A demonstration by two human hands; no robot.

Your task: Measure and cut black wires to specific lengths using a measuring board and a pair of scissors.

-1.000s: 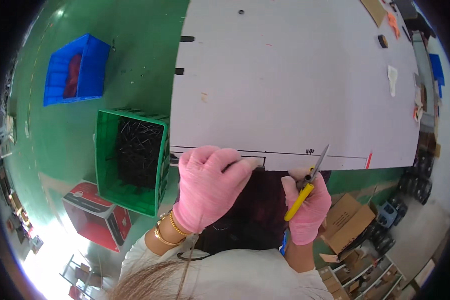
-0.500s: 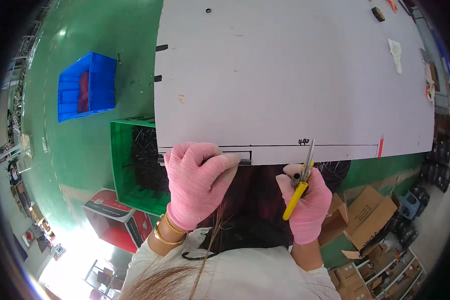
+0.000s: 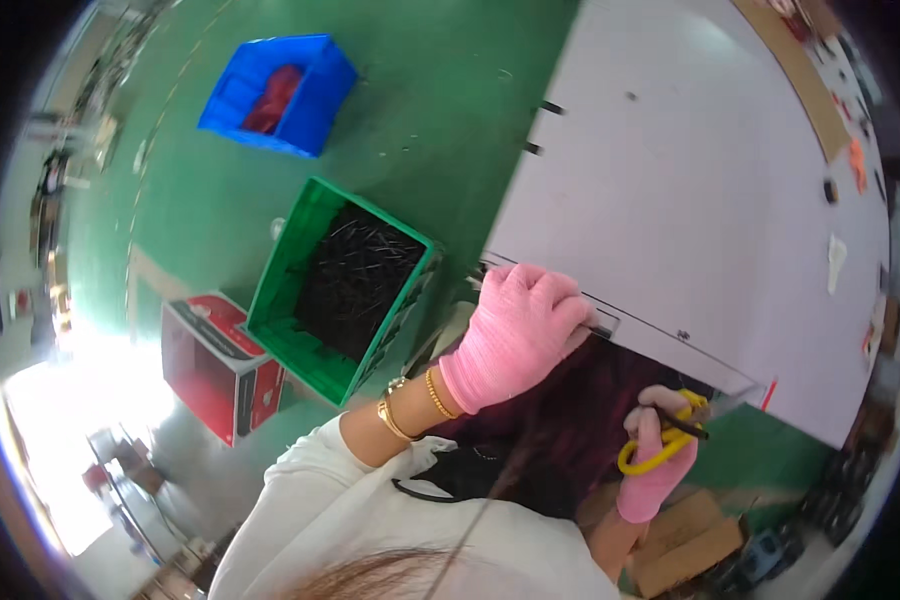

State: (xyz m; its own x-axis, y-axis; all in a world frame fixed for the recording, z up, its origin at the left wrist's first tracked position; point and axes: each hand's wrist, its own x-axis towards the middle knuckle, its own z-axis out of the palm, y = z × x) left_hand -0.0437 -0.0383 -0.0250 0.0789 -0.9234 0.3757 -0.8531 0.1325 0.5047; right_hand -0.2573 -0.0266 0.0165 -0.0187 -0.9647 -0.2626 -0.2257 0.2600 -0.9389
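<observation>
Two grips at once: left hand point(image 3: 527, 335) clamped over a dark strip point(image 3: 602, 332) along the worktop point(image 3: 670, 200) edge, right hand point(image 3: 672, 468) holding yellow-handled scissors point(image 3: 643, 466) and a black tube point(image 3: 694, 431), so probably lining-up, and next just needs steady alignment.

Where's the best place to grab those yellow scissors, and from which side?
Probably by the yellow handles, coming from the person's own side. They're curved into a loop you can hold, and they lie nearer the body, while the blade, which looks blurry, points away to the right. The right hand holds the handle end, along with a thin dark tube.
</observation>
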